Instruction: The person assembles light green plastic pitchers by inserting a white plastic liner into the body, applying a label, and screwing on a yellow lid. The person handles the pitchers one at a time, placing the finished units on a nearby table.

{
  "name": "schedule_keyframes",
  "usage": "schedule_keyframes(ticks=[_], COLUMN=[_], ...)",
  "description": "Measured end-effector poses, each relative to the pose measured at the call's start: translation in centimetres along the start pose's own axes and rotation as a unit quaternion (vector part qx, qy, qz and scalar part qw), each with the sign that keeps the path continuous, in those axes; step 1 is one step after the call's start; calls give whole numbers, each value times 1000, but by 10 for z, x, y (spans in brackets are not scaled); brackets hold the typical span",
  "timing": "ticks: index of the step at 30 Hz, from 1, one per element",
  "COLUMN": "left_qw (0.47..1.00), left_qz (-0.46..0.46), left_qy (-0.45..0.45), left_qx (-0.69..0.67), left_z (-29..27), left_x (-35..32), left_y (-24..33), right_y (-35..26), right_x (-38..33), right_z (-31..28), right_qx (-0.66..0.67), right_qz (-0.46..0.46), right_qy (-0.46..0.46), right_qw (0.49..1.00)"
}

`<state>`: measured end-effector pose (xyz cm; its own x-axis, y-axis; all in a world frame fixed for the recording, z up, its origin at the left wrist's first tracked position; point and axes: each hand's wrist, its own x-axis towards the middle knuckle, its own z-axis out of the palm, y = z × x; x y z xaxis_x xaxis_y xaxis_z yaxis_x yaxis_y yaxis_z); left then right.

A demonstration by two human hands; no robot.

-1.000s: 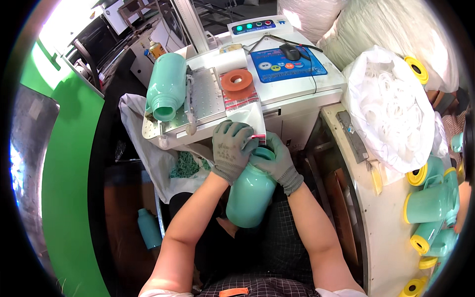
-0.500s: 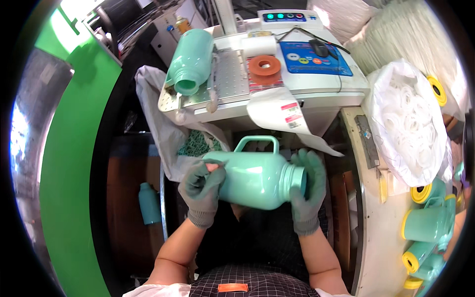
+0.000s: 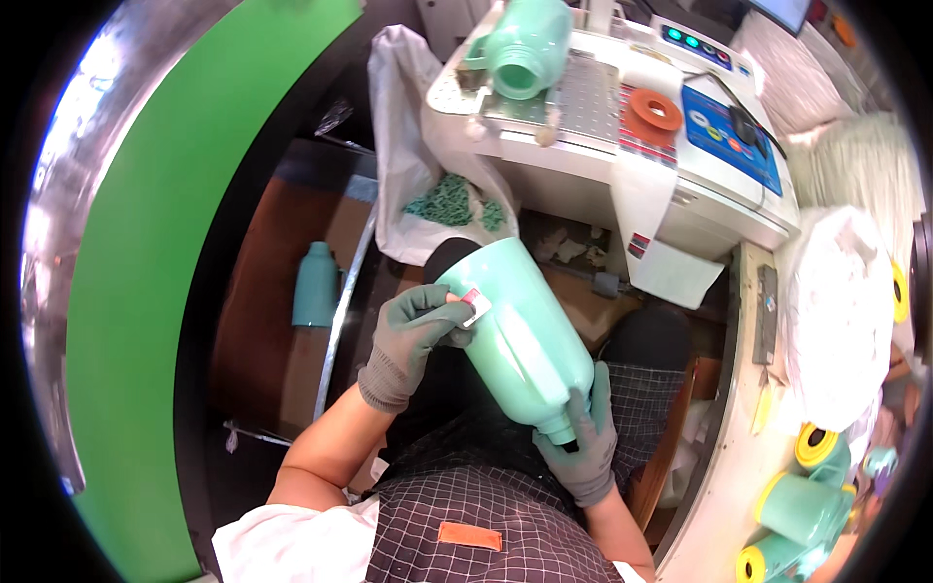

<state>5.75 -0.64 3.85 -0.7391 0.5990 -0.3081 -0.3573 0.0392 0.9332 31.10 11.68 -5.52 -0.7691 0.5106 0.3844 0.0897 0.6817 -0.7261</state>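
A mint-green plastic jug (image 3: 520, 325) lies tilted over my lap, its base up and away to the left and its neck down to the right, close to me. My gloved right hand (image 3: 585, 442) is closed round the neck end. My gloved left hand (image 3: 413, 335) pinches a small white and red label (image 3: 475, 306) against the jug's side near its base. The tips of a thumb or finger show bare through that glove. How much of the label is stuck down cannot be made out.
Ahead, a white machine bench (image 3: 564, 151) carries another green jug (image 3: 530, 49), an orange reel (image 3: 652, 115) and a hanging label strip (image 3: 646, 209). A sack of green scraps (image 3: 394, 146) stands left of it. Yellow-ended jugs (image 3: 802, 505) and a white bag (image 3: 838, 321) are right.
The jug has turned from lying sideways to pointing neck-down toward me at the right. A label now shows in my left hand. My view has swung leftward and down.
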Motion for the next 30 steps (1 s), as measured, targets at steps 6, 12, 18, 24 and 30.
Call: schedule_keyframes(ticks=[6,12,18,24,30], left_qw=[999,998,939,920,618], left_qz=[-48,-46,-5,161,600], left_qy=[11,22,42,145,92], left_qx=[7,33,342,327,499], left_z=[-30,-45,-105,-123,20], left_x=[-9,-13,10,57,186], left_y=[2,-2,-30,-37,71], right_y=[-7,-13,-14,-7,6], right_x=[-13,-18,-8,7,46], right_z=[20,35,26,-5,-59], right_qx=[-95,-178,-177,83,-128], right_qz=[-91,-133,-129,43,-18], right_qy=[3,38,12,51,241], right_qw=[991,974,976,994,962])
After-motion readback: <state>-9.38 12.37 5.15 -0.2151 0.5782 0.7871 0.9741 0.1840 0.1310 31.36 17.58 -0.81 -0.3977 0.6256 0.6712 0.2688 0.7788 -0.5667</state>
